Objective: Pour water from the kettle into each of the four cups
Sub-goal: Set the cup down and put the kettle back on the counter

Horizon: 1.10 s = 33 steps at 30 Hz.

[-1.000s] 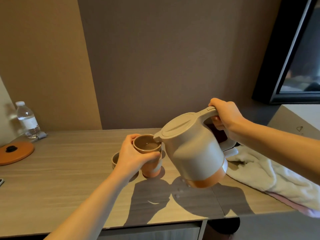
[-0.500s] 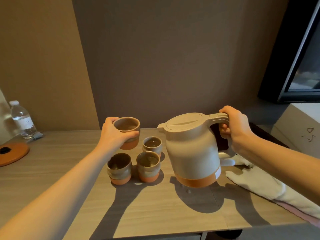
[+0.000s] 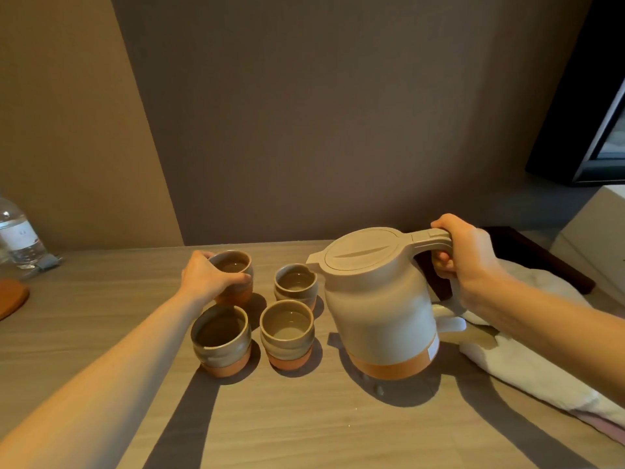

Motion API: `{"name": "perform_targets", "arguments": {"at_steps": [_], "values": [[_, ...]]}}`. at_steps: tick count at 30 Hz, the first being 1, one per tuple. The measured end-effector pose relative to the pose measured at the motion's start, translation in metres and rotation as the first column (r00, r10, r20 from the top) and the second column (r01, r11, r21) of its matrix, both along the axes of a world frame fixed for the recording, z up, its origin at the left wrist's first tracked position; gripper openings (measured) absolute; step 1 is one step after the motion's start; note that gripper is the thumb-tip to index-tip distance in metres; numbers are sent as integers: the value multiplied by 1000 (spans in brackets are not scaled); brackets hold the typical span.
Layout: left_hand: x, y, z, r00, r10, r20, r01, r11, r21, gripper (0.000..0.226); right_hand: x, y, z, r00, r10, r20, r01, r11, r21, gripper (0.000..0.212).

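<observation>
Several glazed clay cups stand in a square on the wooden table (image 3: 304, 421). My left hand (image 3: 206, 277) grips the back left cup (image 3: 236, 265), which holds water and sits at table level. The back right cup (image 3: 295, 283) and front right cup (image 3: 287, 330) show water inside. The front left cup (image 3: 221, 336) looks dark inside. My right hand (image 3: 463, 255) holds the handle of the beige kettle (image 3: 382, 306) with an orange base. The kettle is upright, lid closed, just right of the cups, its spout over the back right cup's rim.
A white towel (image 3: 527, 363) lies at the right under my forearm. A water bottle (image 3: 20, 235) and an orange round lid (image 3: 10, 296) sit at the far left. A dark screen frame (image 3: 595, 137) hangs at the upper right. Water drops lie by the kettle base.
The kettle went from tilted over the held cup to upright. My left hand carried that cup away to the back left and lowered it among the others.
</observation>
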State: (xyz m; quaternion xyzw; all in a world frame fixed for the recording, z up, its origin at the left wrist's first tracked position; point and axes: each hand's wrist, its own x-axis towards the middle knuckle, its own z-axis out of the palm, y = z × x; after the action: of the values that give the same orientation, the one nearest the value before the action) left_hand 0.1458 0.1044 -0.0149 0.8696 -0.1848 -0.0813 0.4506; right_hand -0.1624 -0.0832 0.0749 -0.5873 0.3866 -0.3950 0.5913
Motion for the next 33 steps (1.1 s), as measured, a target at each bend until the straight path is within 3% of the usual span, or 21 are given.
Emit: {"name": "perform_targets", "arguments": {"at_steps": [7, 16, 21, 24, 27, 33], "values": [[11, -7, -14, 1000, -18, -7, 19, 986, 166, 86, 4, -2, -14, 1000, 7, 8, -7, 1000, 2, 35], [13, 0, -18, 999, -39, -19, 42, 981, 188, 92, 5, 1, -16, 999, 23, 26, -23, 1000, 16, 33], [11, 1, -11, 993, -112, -35, 118, 962, 247, 108, 4, 7, -16, 999, 16, 37, -17, 1000, 17, 33], [5, -1, -4, 994, -94, 56, 85, 985, 149, 105, 1, 9, -15, 999, 6, 45, -7, 1000, 25, 32], [-12, -4, 7, 981, -54, 185, 61, 998, -35, 89, -2, 12, -12, 999, -6, 50, 5, 1000, 20, 32], [-81, -11, 25, 969, -191, 155, 228, 933, -279, 55, -13, 14, -7, 996, -32, 80, 30, 999, 32, 32]]}}
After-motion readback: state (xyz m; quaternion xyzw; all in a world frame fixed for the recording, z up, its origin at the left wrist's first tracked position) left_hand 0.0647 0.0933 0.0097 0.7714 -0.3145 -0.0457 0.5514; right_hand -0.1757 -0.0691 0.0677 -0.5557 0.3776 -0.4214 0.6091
